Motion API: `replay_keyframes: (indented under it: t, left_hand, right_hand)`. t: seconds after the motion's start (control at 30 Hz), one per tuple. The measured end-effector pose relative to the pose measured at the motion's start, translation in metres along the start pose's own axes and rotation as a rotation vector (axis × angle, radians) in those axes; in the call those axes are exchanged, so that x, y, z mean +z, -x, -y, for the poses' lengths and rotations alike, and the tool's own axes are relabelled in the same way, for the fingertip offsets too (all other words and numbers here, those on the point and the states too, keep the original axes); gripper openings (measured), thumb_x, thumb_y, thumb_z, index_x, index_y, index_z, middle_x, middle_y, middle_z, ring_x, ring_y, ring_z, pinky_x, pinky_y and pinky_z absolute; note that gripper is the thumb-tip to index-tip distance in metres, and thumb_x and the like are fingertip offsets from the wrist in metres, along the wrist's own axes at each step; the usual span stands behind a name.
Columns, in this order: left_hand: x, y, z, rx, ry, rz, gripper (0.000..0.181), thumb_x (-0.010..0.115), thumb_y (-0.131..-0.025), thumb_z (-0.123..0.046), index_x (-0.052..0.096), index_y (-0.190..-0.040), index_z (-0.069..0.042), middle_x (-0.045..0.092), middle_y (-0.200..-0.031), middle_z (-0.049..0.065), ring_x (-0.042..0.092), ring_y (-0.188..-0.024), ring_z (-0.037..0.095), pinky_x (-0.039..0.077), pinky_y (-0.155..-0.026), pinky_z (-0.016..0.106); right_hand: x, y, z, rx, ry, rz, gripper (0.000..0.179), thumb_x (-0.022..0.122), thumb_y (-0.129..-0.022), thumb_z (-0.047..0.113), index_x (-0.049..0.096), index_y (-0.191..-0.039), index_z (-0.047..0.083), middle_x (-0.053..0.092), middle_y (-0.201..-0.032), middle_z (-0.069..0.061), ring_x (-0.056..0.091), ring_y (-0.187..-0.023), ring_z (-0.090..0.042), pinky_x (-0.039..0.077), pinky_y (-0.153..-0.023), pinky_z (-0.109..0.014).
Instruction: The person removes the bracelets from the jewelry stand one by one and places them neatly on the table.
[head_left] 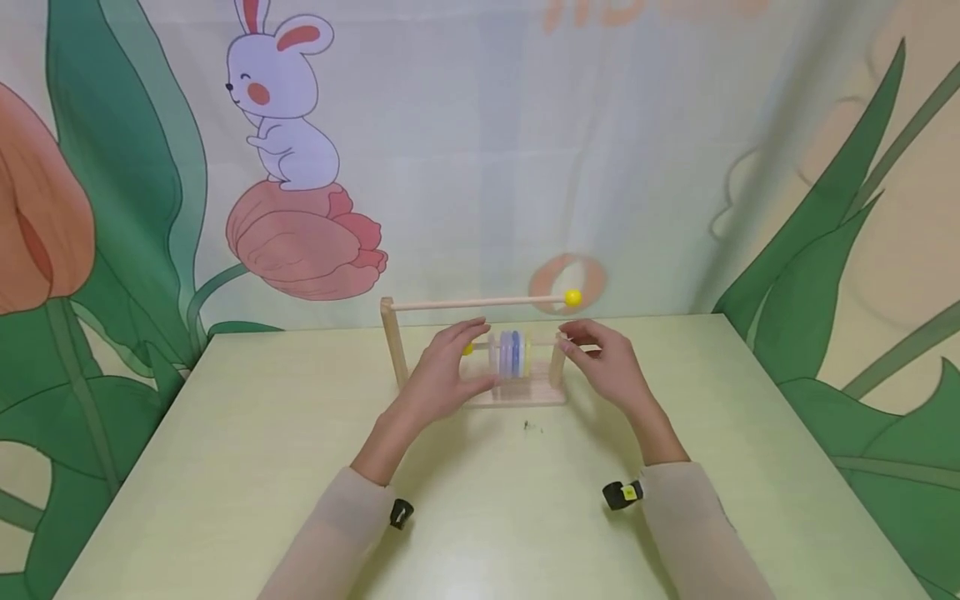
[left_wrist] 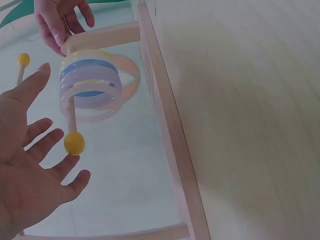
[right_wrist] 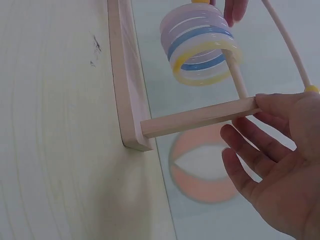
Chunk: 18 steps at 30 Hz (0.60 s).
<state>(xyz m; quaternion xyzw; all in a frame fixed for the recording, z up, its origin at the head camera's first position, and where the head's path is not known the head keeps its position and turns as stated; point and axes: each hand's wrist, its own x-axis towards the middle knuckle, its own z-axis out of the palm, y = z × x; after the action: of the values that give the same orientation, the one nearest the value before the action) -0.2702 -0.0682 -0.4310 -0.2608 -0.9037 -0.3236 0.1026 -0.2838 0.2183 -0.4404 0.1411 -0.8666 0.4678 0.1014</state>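
A wooden stand (head_left: 517, 402) has a tall post at left, a short post (right_wrist: 200, 117) at right and a rod from each. Several coloured rings (head_left: 514, 354), clear pinkish, lavender, blue, white and yellow, hang together on the lower rod. That rod's free left end carries a yellow ball (left_wrist: 74, 143). My left hand (head_left: 442, 367), spread with nothing in its grasp, is beside the ball and rings; a fingertip is close to the ball, contact unclear. At the short post's top, my right hand (head_left: 611, 367) pinches the wood between thumb and fingers.
The upper rod (head_left: 480, 303) runs rightward above the hands and ends in another yellow ball (head_left: 573, 297). Small dark marks (head_left: 531, 427) lie on the pale table (head_left: 510, 517) before the stand. Behind it hangs a printed curtain (head_left: 450, 167) with a rabbit and tulips.
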Motion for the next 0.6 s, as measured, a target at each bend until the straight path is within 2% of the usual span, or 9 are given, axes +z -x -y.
replay_keyframes:
  t: [0.2,0.43,0.6]
  left_hand:
    - [0.0097,-0.01,0.0018,-0.042,0.013,0.06,0.077,0.08,-0.084,-0.04,0.045,-0.149,-0.017,0.039,-0.156,-0.002,0.036,-0.141,0.025,0.032,-0.116,0.042]
    - [0.0098,-0.0112,0.003,-0.055,0.01,0.042,0.076,0.079,-0.085,-0.038,0.045,-0.149,-0.016,0.04,-0.155,-0.002,0.038,-0.14,0.026,0.033,-0.115,0.041]
    - [0.0112,-0.012,0.0032,-0.045,0.011,0.052,0.071,0.077,-0.087,-0.036,0.046,-0.148,-0.017,0.042,-0.153,-0.002,0.039,-0.139,0.025,0.033,-0.115,0.041]
  right_hand:
    - [0.003,0.0018,-0.0063,0.015,0.0,-0.019,0.029,0.068,-0.096,0.026,0.066,-0.122,0.012,0.068,-0.115,-0.002,0.063,-0.108,-0.02,0.054,-0.09,-0.044]
    - [0.0041,-0.0037,-0.007,-0.001,-0.041,0.012,0.029,0.068,-0.096,0.024,0.064,-0.121,0.011,0.069,-0.115,-0.002,0.063,-0.108,-0.021,0.054,-0.09,-0.045]
    - [0.0025,-0.0055,-0.0101,-0.001,-0.05,0.031,0.029,0.068,-0.096,0.026,0.064,-0.121,0.012,0.069,-0.114,-0.003,0.063,-0.107,-0.02,0.054,-0.09,-0.044]
